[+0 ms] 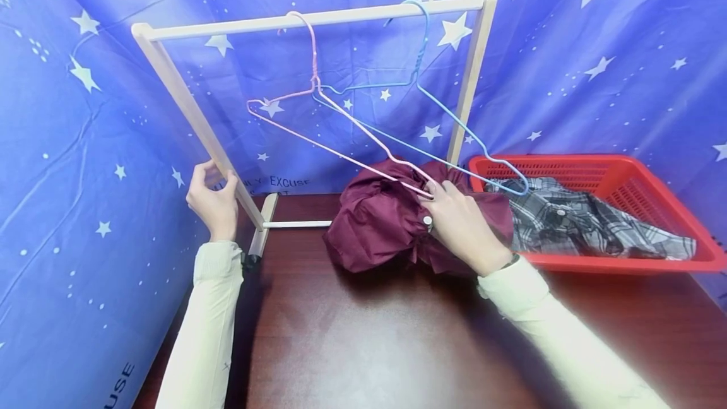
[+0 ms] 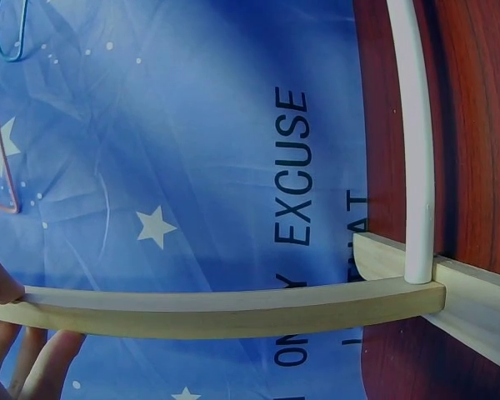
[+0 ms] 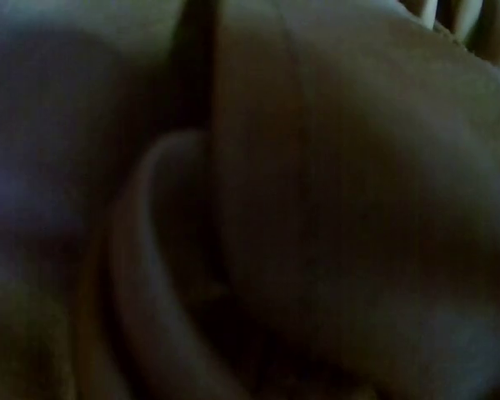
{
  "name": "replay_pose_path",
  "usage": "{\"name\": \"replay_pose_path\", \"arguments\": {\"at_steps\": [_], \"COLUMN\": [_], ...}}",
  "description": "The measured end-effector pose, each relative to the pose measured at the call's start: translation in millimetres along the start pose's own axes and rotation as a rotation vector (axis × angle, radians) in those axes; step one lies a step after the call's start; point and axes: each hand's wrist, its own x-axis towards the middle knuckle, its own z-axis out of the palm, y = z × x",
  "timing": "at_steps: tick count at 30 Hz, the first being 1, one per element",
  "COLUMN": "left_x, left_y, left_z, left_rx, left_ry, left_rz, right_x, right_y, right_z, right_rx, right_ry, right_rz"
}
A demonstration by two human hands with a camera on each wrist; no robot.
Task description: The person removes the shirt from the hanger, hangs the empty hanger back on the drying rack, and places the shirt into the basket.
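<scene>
A wooden rack (image 1: 318, 19) carries a pink wire hanger (image 1: 363, 129) and a blue wire hanger (image 1: 454, 120). My left hand (image 1: 212, 197) grips the rack's left post (image 2: 233, 312), thumb on one side and fingers on the other. A bunched maroon garment (image 1: 369, 232) lies in and below my right hand (image 1: 460, 223), whose fingers curl into the cloth by the lower end of the pink hanger. Those fingertips are partly hidden. A white round button shows beside that hand. The right wrist view is too dark and blurred to tell much.
Behind the right forearm stands a red basket (image 1: 630, 264) with a black-and-grey plaid garment (image 1: 568, 219) inside. A thin white lower bar (image 1: 298, 225) joins the rack's feet. Blue star-printed cloth (image 1: 102, 163) hangs at the back and sides of the dark red table (image 1: 363, 333).
</scene>
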Motion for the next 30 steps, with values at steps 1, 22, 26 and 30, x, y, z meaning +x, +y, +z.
{"name": "replay_pose_path", "arguments": {"at_steps": [1,22,26,30], "left_x": [-0.1,-4.1,-3.4,-2.9], "left_y": [-0.2,0.8,2.6,2.6], "left_z": [0.3,-0.1,0.2,0.7], "left_rx": [0.002,0.009,0.004,-0.001], "left_ry": [-0.002,0.005,0.009,0.012], "left_rz": [0.002,-0.007,-0.009,-0.004], "right_x": [-2,-45,-53,-61], "right_y": [3,50,57,68], "right_z": [-1.2,-17.1,-23.4,-29.2], "right_rx": [0.004,0.012,0.025,0.035], "right_ry": [0.002,0.079,0.092,0.088], "right_rz": [0.004,-0.011,-0.014,0.015]}}
